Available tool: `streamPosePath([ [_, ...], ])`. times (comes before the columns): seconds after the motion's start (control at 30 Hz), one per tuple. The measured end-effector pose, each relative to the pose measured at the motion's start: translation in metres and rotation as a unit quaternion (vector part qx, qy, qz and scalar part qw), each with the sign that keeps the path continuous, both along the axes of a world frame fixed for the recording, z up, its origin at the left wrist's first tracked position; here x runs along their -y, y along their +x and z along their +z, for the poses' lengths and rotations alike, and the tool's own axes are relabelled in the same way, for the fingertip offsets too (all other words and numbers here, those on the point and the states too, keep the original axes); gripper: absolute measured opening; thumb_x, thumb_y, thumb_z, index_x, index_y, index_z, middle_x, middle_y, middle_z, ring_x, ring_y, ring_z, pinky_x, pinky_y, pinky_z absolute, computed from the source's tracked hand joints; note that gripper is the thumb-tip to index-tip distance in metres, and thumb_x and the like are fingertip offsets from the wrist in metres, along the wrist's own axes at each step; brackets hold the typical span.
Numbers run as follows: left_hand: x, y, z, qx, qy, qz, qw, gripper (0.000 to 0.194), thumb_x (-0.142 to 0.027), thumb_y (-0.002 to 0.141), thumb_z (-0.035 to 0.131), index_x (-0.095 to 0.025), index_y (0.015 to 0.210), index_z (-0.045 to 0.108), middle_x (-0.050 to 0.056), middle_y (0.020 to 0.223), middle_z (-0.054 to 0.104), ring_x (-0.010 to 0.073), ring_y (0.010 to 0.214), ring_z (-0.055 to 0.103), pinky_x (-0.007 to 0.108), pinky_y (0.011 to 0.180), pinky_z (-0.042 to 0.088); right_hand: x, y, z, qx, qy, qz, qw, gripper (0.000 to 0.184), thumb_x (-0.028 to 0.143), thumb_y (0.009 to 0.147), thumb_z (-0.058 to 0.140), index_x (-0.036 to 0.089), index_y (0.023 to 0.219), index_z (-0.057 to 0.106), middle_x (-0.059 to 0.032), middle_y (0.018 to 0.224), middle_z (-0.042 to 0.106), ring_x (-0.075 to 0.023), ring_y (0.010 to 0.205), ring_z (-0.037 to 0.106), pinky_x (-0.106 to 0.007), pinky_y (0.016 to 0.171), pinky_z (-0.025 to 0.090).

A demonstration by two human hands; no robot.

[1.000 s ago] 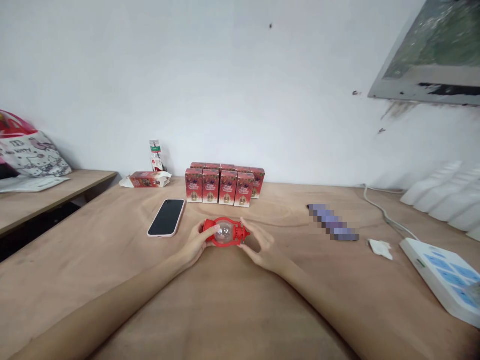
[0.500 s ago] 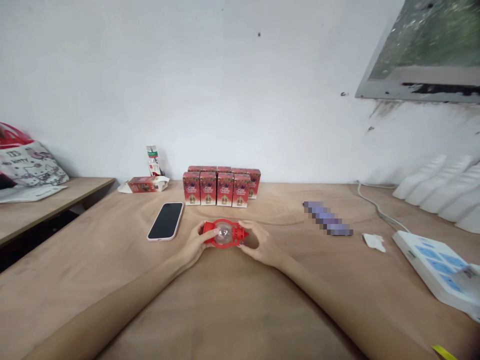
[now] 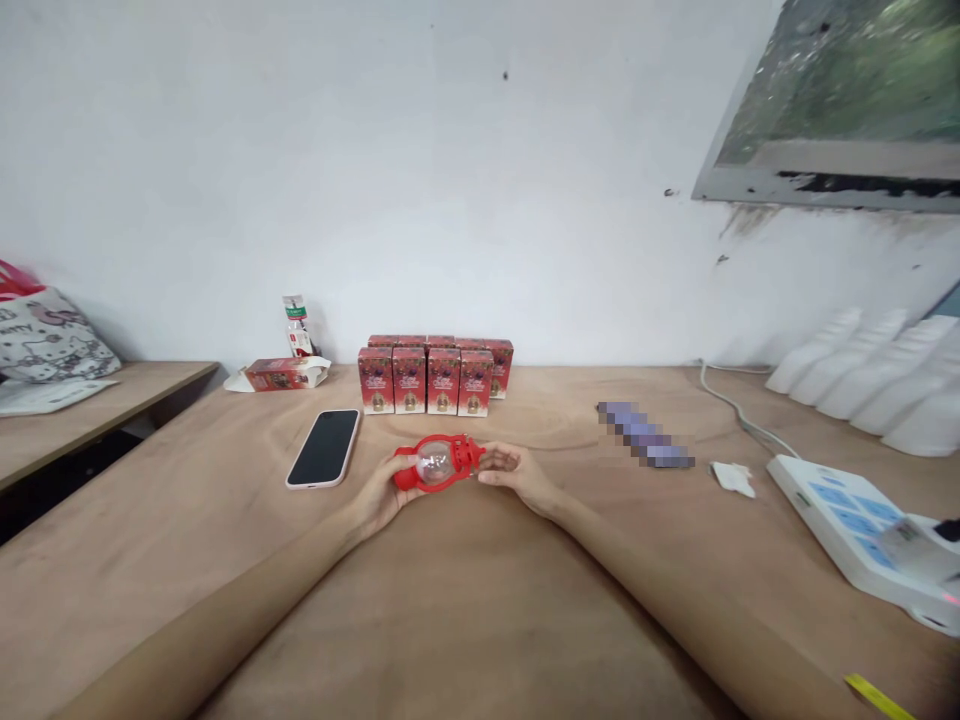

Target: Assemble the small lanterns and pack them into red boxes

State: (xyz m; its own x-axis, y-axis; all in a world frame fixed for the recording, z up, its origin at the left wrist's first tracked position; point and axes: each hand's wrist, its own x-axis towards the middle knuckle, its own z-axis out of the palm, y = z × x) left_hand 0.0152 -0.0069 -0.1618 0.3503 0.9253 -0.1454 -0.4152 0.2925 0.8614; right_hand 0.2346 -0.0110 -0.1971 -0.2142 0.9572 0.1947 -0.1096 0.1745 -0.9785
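A small red lantern with a clear globe lies on its side in the air or just over the table, its top pointing right. My left hand is closed around its red base, the thumb against the globe's end. Just off the lantern's top, my right hand has its fingers bent and parted from the thumb, with nothing visible between them. Whether a fingertip touches the lantern's tip is hard to see. Left of the lantern lies a phone in a pale pink case.
Several red printed boxes stand in rows behind the lantern. An opened box lies by a small bottle. To the right are a blurred purple item, white tissue, a power strip and white bottles.
My right hand has drawn back from the lantern's top, its fingers now beside the tip. The lantern has tilted slightly, top end up. The whole view has shifted a little.
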Motion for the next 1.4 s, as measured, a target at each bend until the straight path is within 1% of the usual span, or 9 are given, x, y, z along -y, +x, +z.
streamPosePath([
  [0.27, -0.003, -0.001, -0.001, -0.001, -0.025, 0.005, 1.000, 0.017, -0.017, 0.069, 0.063, -0.012, 0.086, 0.062, 0.007, 0.088, 0.068, 0.0184, 0.079, 0.064, 0.029, 0.071, 0.055, 0.000, 0.002, 0.003, -0.055, -0.038, 0.019, 0.998, 0.035, 0.042, 0.064, 0.076, 0.021, 0.091, 0.069, -0.0025, 0.082, 0.071, -0.0136, 0.072, 0.064, -0.030, 0.074, 0.048],
  [0.4, -0.001, -0.001, -0.001, -0.011, 0.006, -0.026, 1.000, 0.020, -0.018, 0.065, 0.064, -0.015, 0.084, 0.060, 0.005, 0.086, 0.067, 0.0187, 0.079, 0.064, 0.031, 0.072, 0.053, 0.006, -0.002, 0.006, -0.075, -0.068, 0.066, 0.993, 0.045, 0.038, 0.065, 0.077, 0.023, 0.105, 0.063, -0.0018, 0.087, 0.069, -0.0143, 0.075, 0.066, -0.032, 0.078, 0.049],
  [0.53, 0.003, -0.002, 0.001, -0.014, 0.024, -0.061, 0.998, 0.022, -0.017, 0.060, 0.063, -0.017, 0.082, 0.058, 0.002, 0.085, 0.065, 0.0184, 0.079, 0.062, 0.032, 0.074, 0.051, 0.009, -0.004, 0.008, -0.050, -0.077, 0.072, 0.993, 0.049, 0.027, 0.059, 0.080, 0.021, 0.104, 0.060, 0.0010, 0.076, 0.067, -0.0115, 0.066, 0.062, -0.027, 0.066, 0.050],
  [0.83, 0.003, -0.004, 0.002, -0.003, 0.031, -0.070, 0.997, 0.029, -0.018, 0.052, 0.062, -0.018, 0.079, 0.055, 0.002, 0.084, 0.062, 0.0166, 0.077, 0.057, 0.029, 0.070, 0.048, 0.009, -0.016, 0.006, -0.029, -0.074, -0.073, 0.994, 0.037, 0.022, 0.055, 0.070, 0.018, 0.089, 0.056, 0.0055, 0.058, 0.061, -0.0106, 0.052, 0.054, -0.026, 0.055, 0.044],
  [0.97, 0.005, 0.001, 0.001, -0.035, 0.070, -0.046, 0.996, 0.029, -0.021, 0.050, 0.068, -0.017, 0.074, 0.052, 0.000, 0.077, 0.058, 0.0140, 0.073, 0.055, 0.025, 0.066, 0.045, 0.005, -0.013, 0.002, -0.034, -0.030, -0.217, 0.975, 0.041, 0.031, 0.053, 0.073, 0.019, 0.085, 0.051, 0.0054, 0.055, 0.059, -0.0135, 0.052, 0.054, -0.029, 0.056, 0.044],
  [1.1, 0.009, 0.009, -0.004, -0.111, 0.114, -0.015, 0.987, 0.035, -0.027, 0.055, 0.073, -0.018, 0.073, 0.045, -0.003, 0.074, 0.055, 0.0122, 0.069, 0.054, 0.023, 0.065, 0.042, -0.003, -0.003, 0.008, -0.047, 0.009, -0.295, 0.954, 0.047, 0.038, 0.054, 0.075, 0.021, 0.087, 0.046, 0.0049, 0.061, 0.060, -0.0141, 0.057, 0.056, -0.031, 0.063, 0.046],
  [1.23, 0.009, 0.014, -0.012, -0.188, 0.209, 0.031, 0.959, 0.037, -0.029, 0.055, 0.077, -0.018, 0.071, 0.044, -0.004, 0.072, 0.052, 0.0111, 0.068, 0.049, 0.022, 0.065, 0.039, 0.004, -0.008, 0.021, -0.055, 0.141, -0.375, 0.915, 0.042, 0.043, 0.063, 0.072, 0.022, 0.088, 0.044, 0.0029, 0.069, 0.061, -0.0150, 0.066, 0.059, -0.032, 0.069, 0.048],
  [1.3, 0.008, 0.015, -0.016, -0.205, 0.248, 0.045, 0.946, 0.037, -0.027, 0.055, 0.078, -0.018, 0.072, 0.047, -0.003, 0.074, 0.054, 0.0129, 0.074, 0.052, 0.023, 0.071, 0.040, 0.015, -0.014, 0.024, -0.004, 0.227, -0.376, 0.898, 0.031, 0.040, 0.072, 0.067, 0.023, 0.087, 0.046, 0.0008, 0.073, 0.062, -0.0160, 0.070, 0.061, -0.034, 0.072, 0.049],
  [1.4, 0.005, 0.014, -0.021, -0.215, 0.274, 0.054, 0.936, 0.038, -0.027, 0.056, 0.079, -0.018, 0.080, 0.052, 0.000, 0.085, 0.060, 0.0173, 0.085, 0.056, 0.027, 0.081, 0.041, 0.032, -0.022, 0.022, 0.130, 0.384, -0.285, 0.869, 0.021, 0.034, 0.077, 0.065, 0.024, 0.089, 0.050, -0.0023, 0.079, 0.065, -0.0193, 0.077, 0.063, -0.038, 0.076, 0.050],
])
